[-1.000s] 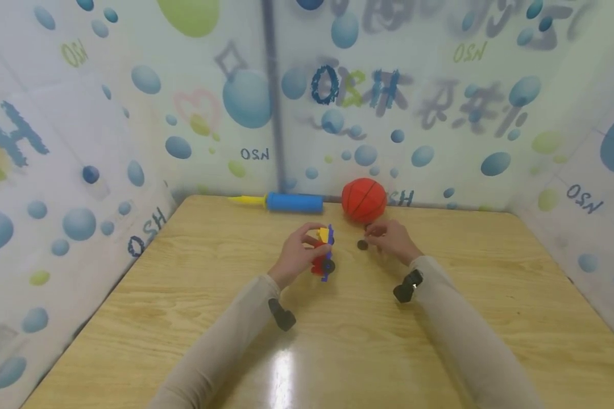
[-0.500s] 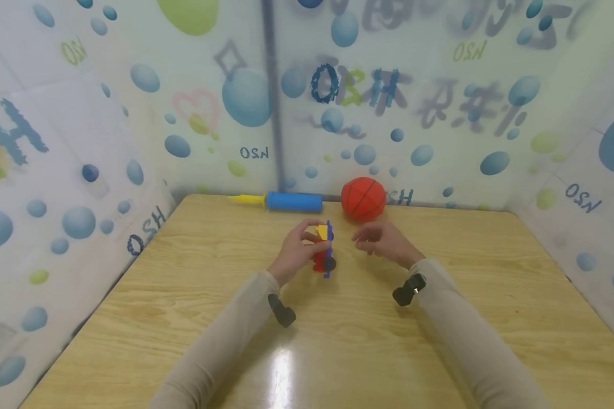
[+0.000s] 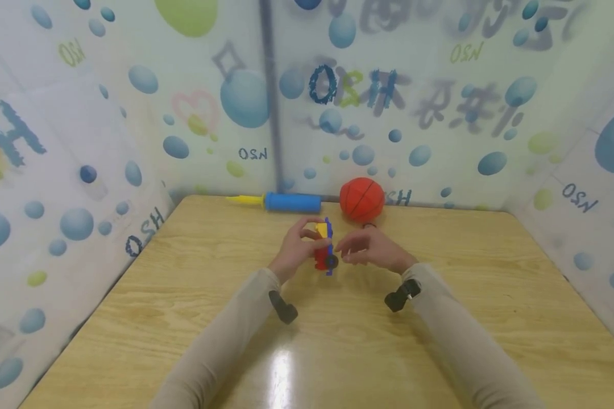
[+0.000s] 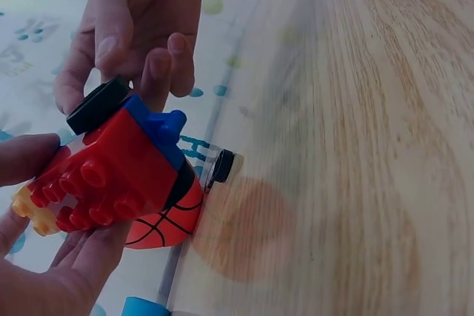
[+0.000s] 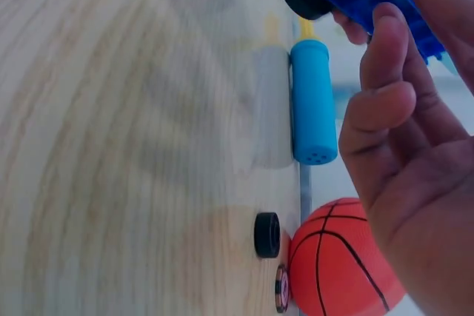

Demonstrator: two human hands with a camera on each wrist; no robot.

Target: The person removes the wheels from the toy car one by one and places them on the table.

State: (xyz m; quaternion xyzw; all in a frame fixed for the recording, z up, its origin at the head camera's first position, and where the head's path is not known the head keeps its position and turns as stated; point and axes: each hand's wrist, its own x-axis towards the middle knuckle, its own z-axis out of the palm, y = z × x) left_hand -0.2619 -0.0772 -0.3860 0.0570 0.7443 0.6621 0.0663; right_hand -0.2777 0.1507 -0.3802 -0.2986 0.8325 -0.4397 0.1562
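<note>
My left hand [image 3: 295, 249] holds a toy brick car [image 3: 322, 258] above the table, its blue base turned to the right. Red and yellow studded bricks sit on that base, and a black wheel [image 4: 98, 106] shows on it. A second dark wheel shows lower on the car in the left wrist view. Just right of the car is my right hand [image 3: 376, 250], its fingers loosely bent close to the base and upper wheel; I see nothing gripped in them, and contact is unclear. Two loose black wheels, one standing clear [image 5: 267, 235] and one nearer the ball [image 5: 281, 289], lie on the table.
A red toy basketball [image 3: 362, 200] rests at the table's back edge by the wall. Left of it lies a blue hand pump [image 3: 293, 203] with a yellow nozzle. The wooden table [image 3: 337, 352] is enclosed by patterned walls on three sides.
My right hand has moved left from beside the loose wheels to the car's base. My left hand keeps holding the car, which has risen slightly in view.
</note>
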